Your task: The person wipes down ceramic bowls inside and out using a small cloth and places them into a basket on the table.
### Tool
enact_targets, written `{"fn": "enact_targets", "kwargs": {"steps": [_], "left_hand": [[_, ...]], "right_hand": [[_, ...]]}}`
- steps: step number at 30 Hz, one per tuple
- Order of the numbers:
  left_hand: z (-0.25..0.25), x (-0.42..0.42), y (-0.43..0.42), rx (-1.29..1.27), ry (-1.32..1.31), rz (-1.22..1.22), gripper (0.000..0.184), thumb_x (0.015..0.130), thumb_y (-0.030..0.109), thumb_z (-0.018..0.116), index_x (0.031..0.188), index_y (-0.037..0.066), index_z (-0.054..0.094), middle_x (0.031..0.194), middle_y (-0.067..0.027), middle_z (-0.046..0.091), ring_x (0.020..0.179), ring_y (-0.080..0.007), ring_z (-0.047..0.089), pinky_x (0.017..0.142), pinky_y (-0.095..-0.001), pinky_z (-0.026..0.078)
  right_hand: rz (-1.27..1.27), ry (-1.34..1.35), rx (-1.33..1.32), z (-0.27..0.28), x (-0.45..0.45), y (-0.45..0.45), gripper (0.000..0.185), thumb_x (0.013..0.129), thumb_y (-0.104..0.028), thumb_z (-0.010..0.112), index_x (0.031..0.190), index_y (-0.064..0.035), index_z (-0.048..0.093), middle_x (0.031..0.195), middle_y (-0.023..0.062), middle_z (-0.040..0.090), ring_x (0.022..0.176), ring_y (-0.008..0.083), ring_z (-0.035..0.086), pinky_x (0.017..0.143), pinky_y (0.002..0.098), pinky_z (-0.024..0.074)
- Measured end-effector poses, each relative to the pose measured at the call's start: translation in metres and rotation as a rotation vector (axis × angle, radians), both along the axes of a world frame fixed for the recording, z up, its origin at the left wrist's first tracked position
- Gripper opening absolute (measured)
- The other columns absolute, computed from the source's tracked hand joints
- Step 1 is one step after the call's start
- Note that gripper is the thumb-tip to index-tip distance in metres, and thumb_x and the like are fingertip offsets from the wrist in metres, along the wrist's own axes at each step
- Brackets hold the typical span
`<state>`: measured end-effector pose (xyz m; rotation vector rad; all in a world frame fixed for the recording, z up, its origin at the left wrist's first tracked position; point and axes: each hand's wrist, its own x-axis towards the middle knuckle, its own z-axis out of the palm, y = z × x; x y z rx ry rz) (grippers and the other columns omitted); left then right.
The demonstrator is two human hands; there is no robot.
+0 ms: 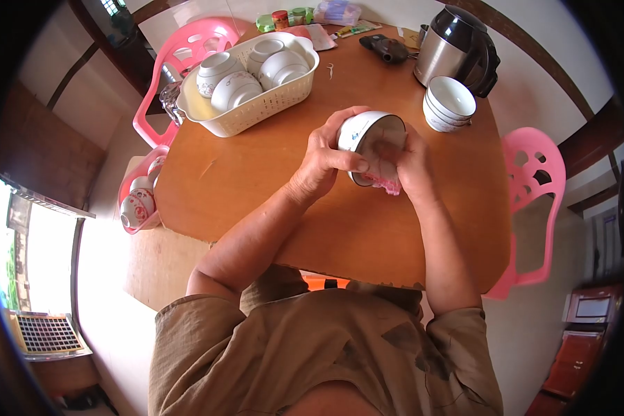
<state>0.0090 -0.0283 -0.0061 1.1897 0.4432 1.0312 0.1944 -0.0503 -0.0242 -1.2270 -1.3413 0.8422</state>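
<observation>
A white bowl with a dark rim (353,132) is held tilted above the table, its opening turned to the right. My left hand (326,152) is wrapped round its outer side, the thumb over the near rim. My right hand (412,163) reaches into the opening with a pink and white cloth (385,183), which hangs out at the lower rim; some of its fingertips are hidden inside the bowl. At the back left stands a cream basket (263,109) with several upturned white bowls (236,91). A stack of white bowls (451,100) stands upright at the right.
A steel kettle (451,48) stands behind the stack on the wooden table (340,236). Beside it lies a dark object (385,48). Jars and packets (280,20) line the back edge. Pink chairs (534,166) flank the table, and a pink basin (149,218) with bowls is at left.
</observation>
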Motion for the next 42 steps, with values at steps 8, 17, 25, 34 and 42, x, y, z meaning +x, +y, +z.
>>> {"fn": "enact_targets", "kwargs": {"steps": [8,17,25,34,42], "left_hand": [[-0.006,-0.001,0.002,-0.211,0.075,-0.272,0.083,0.064,0.027,0.069,0.137,-0.004,0.045,0.128,-0.0166,0.057,0.118,-0.0264,0.055,0.106,-0.0382,0.039],[-0.010,0.002,-0.001,-0.336,0.122,-0.116,0.067,0.076,0.041,0.068,0.129,0.002,0.055,0.112,-0.0117,0.063,0.097,-0.0226,0.062,0.078,-0.0365,0.051],[-0.016,0.008,-0.002,-0.431,-0.112,-0.073,0.056,0.081,0.053,0.067,0.114,0.008,0.061,0.101,-0.0090,0.064,0.091,-0.0229,0.063,0.073,-0.0399,0.055],[-0.015,-0.004,0.014,-0.342,-0.182,0.003,0.062,0.077,0.029,0.074,0.125,-0.004,0.052,0.112,-0.0147,0.060,0.101,-0.0228,0.059,0.087,-0.0362,0.051],[-0.013,0.004,0.000,-0.296,-0.068,-0.048,0.062,0.079,0.035,0.071,0.125,-0.004,0.054,0.109,-0.0136,0.062,0.098,-0.0206,0.061,0.082,-0.0330,0.052]], "right_hand": [[-0.068,-0.263,0.435,0.022,0.001,-0.010,0.033,0.079,0.008,0.064,0.110,-0.0032,0.063,0.102,0.0087,0.068,0.090,0.0209,0.067,0.080,0.0303,0.0536],[-0.730,-0.355,0.496,0.032,0.020,-0.012,0.033,0.077,-0.016,0.082,0.095,-0.0063,0.056,0.088,0.0058,0.063,0.079,0.0168,0.062,0.073,0.0344,0.0520],[0.247,0.323,-0.022,0.032,-0.037,-0.034,0.037,0.089,-0.027,0.073,0.113,-0.0015,0.061,0.088,0.0018,0.062,0.085,0.0121,0.058,0.079,0.0268,0.0477],[0.391,-0.542,0.334,0.036,-0.020,-0.029,0.010,0.084,-0.005,0.063,0.092,-0.0003,0.066,0.091,0.0109,0.065,0.087,0.0311,0.061,0.077,0.0404,0.0502],[0.018,-0.831,0.505,0.018,-0.031,-0.026,0.011,0.079,0.000,0.061,0.088,-0.0036,0.066,0.094,0.0088,0.066,0.087,0.0293,0.063,0.074,0.0407,0.0518]]}}
